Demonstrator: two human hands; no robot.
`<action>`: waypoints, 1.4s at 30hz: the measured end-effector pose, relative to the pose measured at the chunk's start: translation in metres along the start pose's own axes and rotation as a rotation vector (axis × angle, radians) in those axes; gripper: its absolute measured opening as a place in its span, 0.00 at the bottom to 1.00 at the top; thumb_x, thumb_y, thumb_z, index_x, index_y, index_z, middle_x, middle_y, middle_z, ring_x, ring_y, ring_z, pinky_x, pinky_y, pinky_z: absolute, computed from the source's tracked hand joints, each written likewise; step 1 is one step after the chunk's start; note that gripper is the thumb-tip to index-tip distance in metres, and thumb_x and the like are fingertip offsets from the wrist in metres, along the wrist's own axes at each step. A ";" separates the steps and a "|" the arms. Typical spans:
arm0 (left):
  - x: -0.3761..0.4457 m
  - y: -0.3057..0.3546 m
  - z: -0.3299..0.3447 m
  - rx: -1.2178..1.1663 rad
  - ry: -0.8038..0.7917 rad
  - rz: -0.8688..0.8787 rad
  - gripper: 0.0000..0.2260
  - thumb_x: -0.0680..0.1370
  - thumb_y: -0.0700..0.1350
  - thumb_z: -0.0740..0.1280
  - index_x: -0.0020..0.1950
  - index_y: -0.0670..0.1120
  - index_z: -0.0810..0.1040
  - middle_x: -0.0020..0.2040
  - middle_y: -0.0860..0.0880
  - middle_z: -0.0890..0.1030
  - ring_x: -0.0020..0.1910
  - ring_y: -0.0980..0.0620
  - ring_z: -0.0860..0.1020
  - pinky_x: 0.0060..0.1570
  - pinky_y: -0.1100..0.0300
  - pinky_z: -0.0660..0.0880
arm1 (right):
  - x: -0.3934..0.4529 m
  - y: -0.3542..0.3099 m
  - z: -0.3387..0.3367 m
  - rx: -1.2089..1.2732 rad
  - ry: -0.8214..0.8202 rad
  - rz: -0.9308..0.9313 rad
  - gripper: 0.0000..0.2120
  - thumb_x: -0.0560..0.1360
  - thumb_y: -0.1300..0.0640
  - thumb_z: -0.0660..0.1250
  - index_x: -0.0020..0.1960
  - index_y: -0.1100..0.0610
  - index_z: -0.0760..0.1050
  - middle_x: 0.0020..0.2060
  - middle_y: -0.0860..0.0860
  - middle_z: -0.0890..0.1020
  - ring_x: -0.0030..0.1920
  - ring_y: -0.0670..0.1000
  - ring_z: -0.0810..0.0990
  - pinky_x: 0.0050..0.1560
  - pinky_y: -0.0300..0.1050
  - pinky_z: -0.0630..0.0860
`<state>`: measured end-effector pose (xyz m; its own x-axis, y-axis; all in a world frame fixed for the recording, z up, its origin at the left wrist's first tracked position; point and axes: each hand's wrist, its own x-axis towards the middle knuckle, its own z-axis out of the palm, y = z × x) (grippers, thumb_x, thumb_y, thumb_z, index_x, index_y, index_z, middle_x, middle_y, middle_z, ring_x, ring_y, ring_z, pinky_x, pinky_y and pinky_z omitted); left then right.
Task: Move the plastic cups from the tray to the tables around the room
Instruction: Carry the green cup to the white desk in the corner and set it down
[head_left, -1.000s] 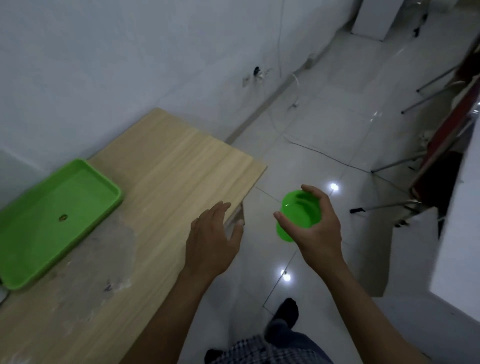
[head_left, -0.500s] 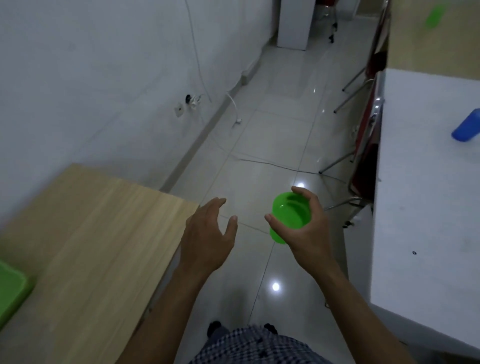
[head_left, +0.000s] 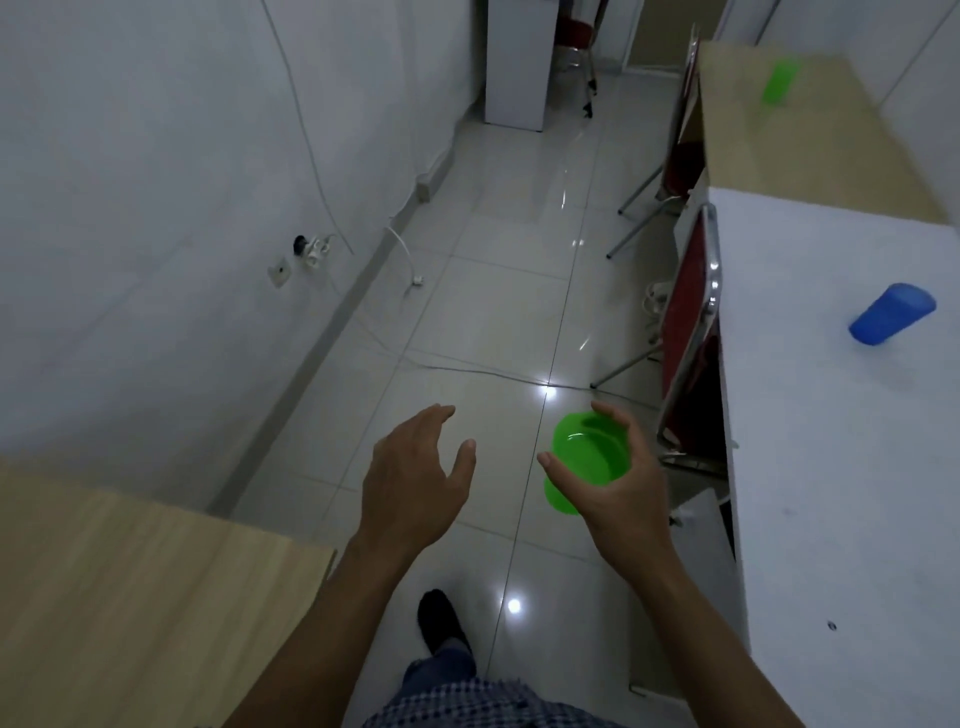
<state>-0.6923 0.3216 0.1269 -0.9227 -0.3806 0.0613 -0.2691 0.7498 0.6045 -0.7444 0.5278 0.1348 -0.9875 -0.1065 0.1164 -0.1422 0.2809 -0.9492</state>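
My right hand (head_left: 618, 483) grips a green plastic cup (head_left: 584, 457) over the tiled floor, its mouth facing up toward me. My left hand (head_left: 415, 467) hovers beside it, fingers spread and holding nothing. A blue cup (head_left: 891, 314) stands on the white table (head_left: 831, 493) at the right. Another green cup (head_left: 779, 82) stands on the wooden table (head_left: 810, 135) farther back on the right. The tray is out of view.
A wooden table (head_left: 130, 597) fills the lower left. Red chairs (head_left: 685, 332) with metal legs are tucked against the right-hand tables. A cable (head_left: 467, 370) crosses the floor from the wall sockets (head_left: 306, 249). A white cabinet (head_left: 517, 62) stands at the aisle's far end.
The view has swung right, away from the green tray, which has left the frame. Both hands have moved off the wooden table over the aisle, and the right-hand tables have come into sight.
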 end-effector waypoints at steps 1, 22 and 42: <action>0.017 -0.002 -0.001 0.001 -0.004 0.004 0.23 0.80 0.57 0.63 0.73 0.50 0.71 0.72 0.51 0.74 0.70 0.51 0.72 0.71 0.48 0.67 | 0.014 -0.001 0.006 -0.007 0.003 0.007 0.32 0.64 0.49 0.83 0.64 0.44 0.74 0.57 0.41 0.80 0.58 0.43 0.79 0.58 0.43 0.78; 0.325 0.008 0.037 0.026 -0.104 0.040 0.22 0.80 0.55 0.64 0.72 0.49 0.71 0.70 0.52 0.75 0.69 0.51 0.72 0.71 0.50 0.67 | 0.305 0.030 0.065 -0.015 0.094 0.100 0.32 0.64 0.46 0.82 0.65 0.41 0.73 0.57 0.38 0.78 0.57 0.38 0.78 0.55 0.37 0.76; 0.622 0.093 0.110 0.019 -0.058 0.066 0.22 0.80 0.55 0.65 0.71 0.47 0.73 0.69 0.50 0.77 0.68 0.50 0.75 0.68 0.47 0.71 | 0.626 0.054 0.062 -0.028 0.063 0.028 0.33 0.64 0.46 0.83 0.66 0.42 0.73 0.57 0.29 0.75 0.59 0.38 0.76 0.61 0.46 0.77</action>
<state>-1.3218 0.2142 0.1339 -0.9531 -0.2979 0.0541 -0.2113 0.7825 0.5857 -1.3657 0.4174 0.1379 -0.9934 -0.0378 0.1086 -0.1150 0.3100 -0.9437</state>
